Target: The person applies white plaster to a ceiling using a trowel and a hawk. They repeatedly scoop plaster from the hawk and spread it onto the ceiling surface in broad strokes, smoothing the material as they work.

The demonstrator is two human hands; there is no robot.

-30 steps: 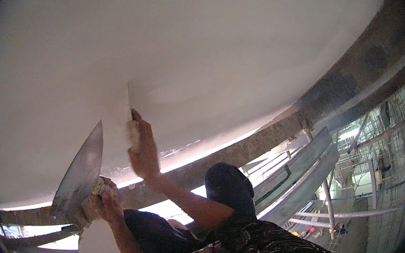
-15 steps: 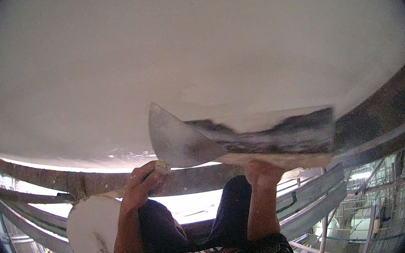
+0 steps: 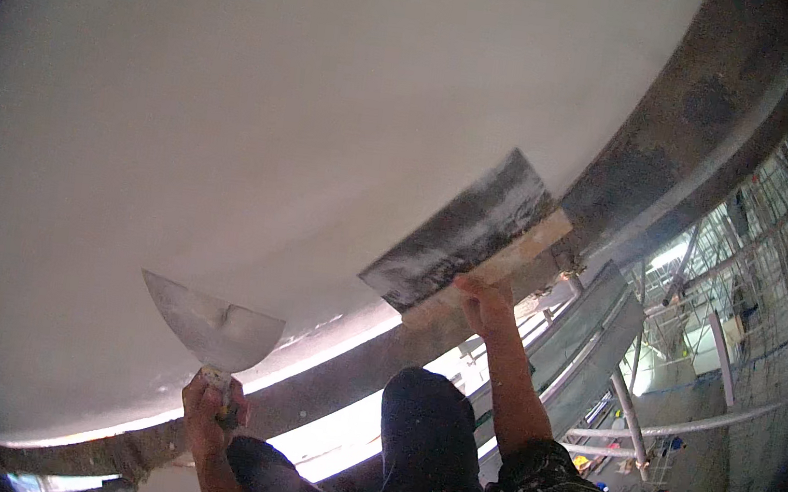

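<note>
Spreader (image 3: 458, 234), its tan back (image 3: 540, 239) clutched in the right hand (image 3: 489, 307), lies over the lower right of the wall (image 3: 262, 124), dark smeared face showing; whether its long edge touches the wall, I cannot tell. Left hand (image 3: 208, 414) is closed round the handle (image 3: 216, 382) of a scraper (image 3: 210, 322), blade up before the wall's lower left. Brown band (image 3: 655, 159) edges the wall below and right; beyond it are boards (image 3: 593, 354) and poles (image 3: 629, 420).

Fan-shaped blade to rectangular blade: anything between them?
Head view: only bare white surface shows between the fan-shaped blade and the rectangular blade; no other object.
</note>
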